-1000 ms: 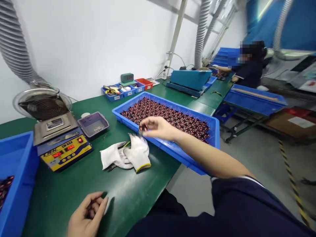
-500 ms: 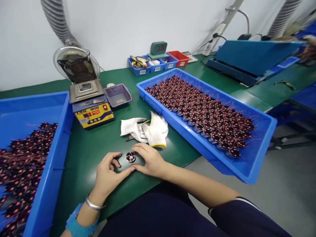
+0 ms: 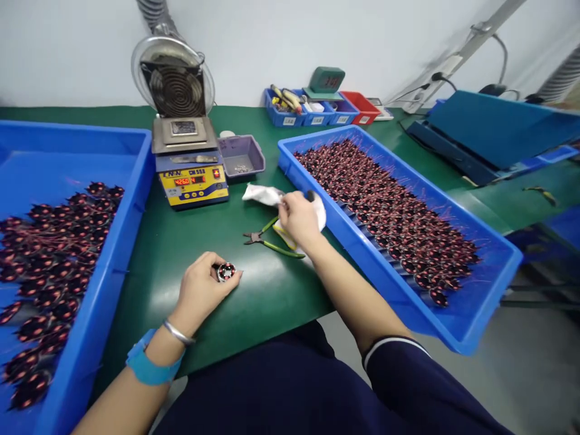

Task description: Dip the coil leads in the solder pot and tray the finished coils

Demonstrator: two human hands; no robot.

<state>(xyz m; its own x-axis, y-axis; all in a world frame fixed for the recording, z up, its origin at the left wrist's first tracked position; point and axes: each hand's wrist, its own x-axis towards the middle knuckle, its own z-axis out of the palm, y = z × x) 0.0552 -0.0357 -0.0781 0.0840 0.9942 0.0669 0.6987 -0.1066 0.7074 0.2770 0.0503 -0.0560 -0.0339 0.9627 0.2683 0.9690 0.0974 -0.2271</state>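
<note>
A small round motor stator, with copper windings and a metal rim, is held at the front of the green bench by my left hand, its thumb and fingers closed about the part. Farther forward and right, my right hand has closed on white knit work gloves; the hand covers part of them, and they are slightly blurred. Just left of that hand lie green-handled cutting pliers, jaws apart and pointing left, one handle partly by the gloves' yellow cuff.
Blue trays of wound stators flank me, one left and one right. Behind stand a yellow-fronted solder pot reading 426, a purple-grey bin, small blue bins, a red bin and a digital clock.
My right hand has left the stator and moved forward and right onto the gloves, shifting them and uncovering the pliers. My left hand has closed on the stator. The camera view has turned left.
</note>
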